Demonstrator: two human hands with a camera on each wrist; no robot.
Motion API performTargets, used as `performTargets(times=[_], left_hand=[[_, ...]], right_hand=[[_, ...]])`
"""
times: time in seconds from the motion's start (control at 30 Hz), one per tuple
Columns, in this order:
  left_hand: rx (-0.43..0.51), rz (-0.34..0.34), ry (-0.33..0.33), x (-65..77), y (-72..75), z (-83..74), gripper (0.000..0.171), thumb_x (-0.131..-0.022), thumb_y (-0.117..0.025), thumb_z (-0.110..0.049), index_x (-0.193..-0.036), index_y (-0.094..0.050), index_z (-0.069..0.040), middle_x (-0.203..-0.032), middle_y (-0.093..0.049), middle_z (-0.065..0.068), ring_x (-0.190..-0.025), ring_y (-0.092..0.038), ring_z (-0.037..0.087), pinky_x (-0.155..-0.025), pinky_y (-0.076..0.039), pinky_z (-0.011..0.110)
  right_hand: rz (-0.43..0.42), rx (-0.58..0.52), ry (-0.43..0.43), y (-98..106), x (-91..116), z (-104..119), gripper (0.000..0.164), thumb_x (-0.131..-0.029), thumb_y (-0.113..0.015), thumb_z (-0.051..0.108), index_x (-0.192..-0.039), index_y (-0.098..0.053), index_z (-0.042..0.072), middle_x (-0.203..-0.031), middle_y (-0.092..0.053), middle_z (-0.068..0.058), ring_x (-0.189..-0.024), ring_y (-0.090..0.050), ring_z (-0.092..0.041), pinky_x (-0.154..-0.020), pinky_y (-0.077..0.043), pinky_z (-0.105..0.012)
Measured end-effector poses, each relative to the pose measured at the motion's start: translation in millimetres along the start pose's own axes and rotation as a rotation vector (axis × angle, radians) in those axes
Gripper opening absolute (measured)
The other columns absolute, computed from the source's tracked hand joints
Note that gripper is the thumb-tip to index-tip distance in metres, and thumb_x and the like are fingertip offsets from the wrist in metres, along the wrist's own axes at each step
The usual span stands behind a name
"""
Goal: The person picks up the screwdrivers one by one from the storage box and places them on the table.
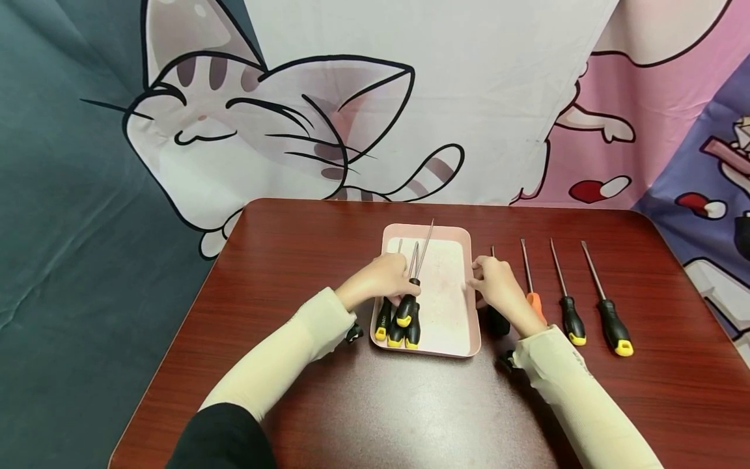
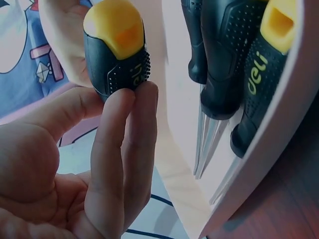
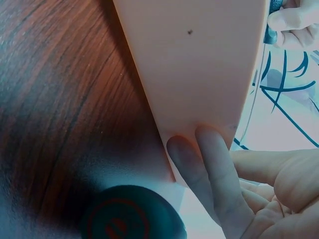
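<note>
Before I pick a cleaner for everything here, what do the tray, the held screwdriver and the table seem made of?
Tray: probably plastic, smooth pink finish, going by its rounded corners.
Held screwdriver: handle likely plastic or rubber, matte black with raised dots, yellow end; shaft apparently metal, given its shine.
Table: glossy, wood-grained; wood or laminate, I can't tell.

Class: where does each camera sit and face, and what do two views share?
Head: head-worn, facing forward, down over the table; left hand, right hand, sleeves show.
Left wrist: on that wrist, facing the left hand, its screwdriver and the tray.
Right wrist: on that wrist, facing fingers touching the tray.
Head and right wrist share tray and both hands.
</note>
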State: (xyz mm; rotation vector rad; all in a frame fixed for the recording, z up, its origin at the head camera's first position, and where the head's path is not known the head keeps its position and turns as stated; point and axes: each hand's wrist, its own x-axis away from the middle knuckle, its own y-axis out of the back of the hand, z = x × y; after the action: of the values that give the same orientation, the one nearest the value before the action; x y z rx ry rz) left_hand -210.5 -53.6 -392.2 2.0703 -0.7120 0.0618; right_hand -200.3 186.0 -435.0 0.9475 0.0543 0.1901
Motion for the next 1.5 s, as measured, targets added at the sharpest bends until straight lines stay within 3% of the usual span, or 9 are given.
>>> performTargets(times=[0.2, 0.4, 0.67, 0.83, 0.97, 1.17, 1.5], left_hand=[[0.021, -0.004, -0.006, 2.8, 4.7, 5.8, 0.047, -0.087, -0.074, -0.022, -0.048, -0.049, -0.015, -0.048, -0.061, 0.002, -0.049, -0.067, 0.011, -0.056, -0.057, 0.019], [0.009, -0.017, -0.012, 7.3, 10.5, 10.3, 0.039, -0.086, -0.074, -0.025, -0.052, -0.058, -0.013, -0.05, -0.063, 0.0, -0.048, -0.066, 0.008, -0.063, -0.056, 0.018], [0.076, -0.019, 0.003, 15.9, 18.8, 18.7, 0.042, -0.088, -0.074, -0.022, -0.053, -0.054, -0.013, -0.053, -0.063, 0.001, -0.05, -0.068, 0.01, -0.067, -0.058, 0.019], [0.1, -0.023, 0.009, 19.5, 23.2, 23.1, 0.036, -0.088, -0.074, -0.022, -0.058, -0.06, -0.009, -0.056, -0.065, 0.003, -0.052, -0.068, 0.011, -0.071, -0.059, 0.02], [0.13, -0.031, 0.014, 21.5, 25.8, 26.5, 0.032, -0.088, -0.074, -0.021, -0.062, -0.061, -0.006, -0.059, -0.066, 0.005, -0.053, -0.069, 0.012, -0.067, -0.06, 0.021], [0.193, -0.036, 0.022, 25.3, 29.0, 32.9, 0.038, -0.087, -0.075, -0.019, -0.059, -0.051, -0.008, -0.059, -0.065, 0.007, -0.054, -0.07, 0.015, -0.058, -0.06, 0.025], [0.229, -0.043, 0.059, 31.2, 36.6, 41.3, 0.028, -0.088, -0.076, -0.02, -0.069, -0.068, -0.002, -0.066, -0.069, 0.007, -0.059, -0.072, 0.019, -0.062, -0.062, 0.031]], right_hand=[[0.014, -0.021, -0.005, 0, 0, 0, 0.029, -0.09, -0.067, -0.003, -0.113, -0.057, -0.017, -0.089, -0.067, -0.025, -0.081, -0.07, -0.038, -0.075, -0.06, -0.049], [0.017, -0.024, -0.01, 0, 0, 1, 0.028, -0.09, -0.067, -0.003, -0.113, -0.057, -0.017, -0.09, -0.068, -0.026, -0.085, -0.068, -0.04, -0.078, -0.059, -0.051], [0.017, -0.021, -0.014, 0, 0, 2, 0.029, -0.09, -0.068, -0.003, -0.114, -0.057, -0.016, -0.091, -0.068, -0.025, -0.087, -0.068, -0.04, -0.079, -0.058, -0.051], [0.019, -0.024, -0.027, 0, 0, 1, 0.03, -0.091, -0.068, -0.002, -0.115, -0.057, -0.016, -0.091, -0.068, -0.025, -0.087, -0.068, -0.04, -0.079, -0.059, -0.051], [0.026, -0.032, -0.047, 0, 0, 1, 0.032, -0.091, -0.068, -0.001, -0.117, -0.056, -0.015, -0.091, -0.068, -0.024, -0.085, -0.068, -0.038, -0.078, -0.059, -0.049], [0.032, -0.042, -0.061, 1, 1, 1, 0.034, -0.091, -0.068, -0.001, -0.119, -0.056, -0.016, -0.09, -0.068, -0.022, -0.082, -0.069, -0.036, -0.075, -0.061, -0.047], [0.015, -0.017, -0.048, 0, -1, 0, 0.032, -0.09, -0.069, -0.001, -0.116, -0.058, -0.015, -0.088, -0.069, -0.022, -0.084, -0.067, -0.037, -0.078, -0.058, -0.05]])
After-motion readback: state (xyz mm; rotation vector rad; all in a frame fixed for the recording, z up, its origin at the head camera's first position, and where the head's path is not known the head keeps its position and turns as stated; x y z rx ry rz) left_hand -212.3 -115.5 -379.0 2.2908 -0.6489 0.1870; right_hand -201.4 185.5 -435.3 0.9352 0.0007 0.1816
